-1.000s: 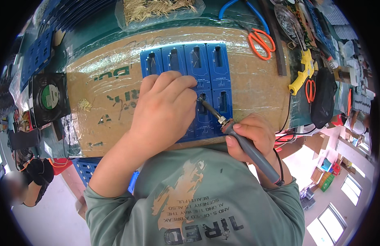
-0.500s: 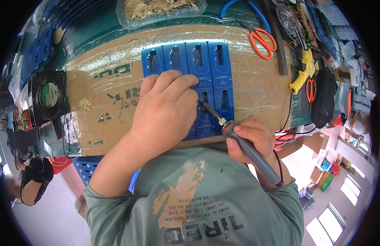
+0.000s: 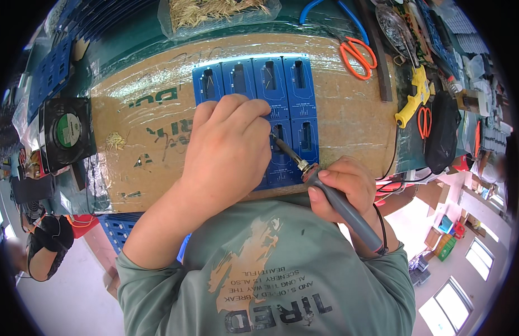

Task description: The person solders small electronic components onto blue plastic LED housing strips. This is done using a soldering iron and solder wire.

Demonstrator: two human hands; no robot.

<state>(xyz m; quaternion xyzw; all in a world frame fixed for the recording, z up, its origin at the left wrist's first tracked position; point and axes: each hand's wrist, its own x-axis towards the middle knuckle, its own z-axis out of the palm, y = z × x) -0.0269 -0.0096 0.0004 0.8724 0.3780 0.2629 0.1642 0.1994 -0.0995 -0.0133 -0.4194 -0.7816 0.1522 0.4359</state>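
A blue circuit board panel (image 3: 302, 106) with rows of rectangular slots lies on the cardboard in front of me. In my right hand (image 3: 349, 185) is a grey-handled soldering iron (image 3: 335, 199), gripped like a pen, its tip pointing up and left at a slot in the panel's lower half. My left hand (image 3: 228, 145) rests over the panel's left and middle part, fingers curled together beside the iron's tip. Whatever those fingertips pinch is hidden beneath the hand. Thin metal pieces show in some of the upper slots.
Cardboard (image 3: 142, 112) covers the bench. A black fan (image 3: 68, 130) stands at left. Beyond the panel sits a plastic tray (image 3: 220, 14) of many thin metal pins. To the right are orange-handled scissors (image 3: 358, 57), blue-handled pliers (image 3: 349, 17) and a yellow glue gun (image 3: 414, 98).
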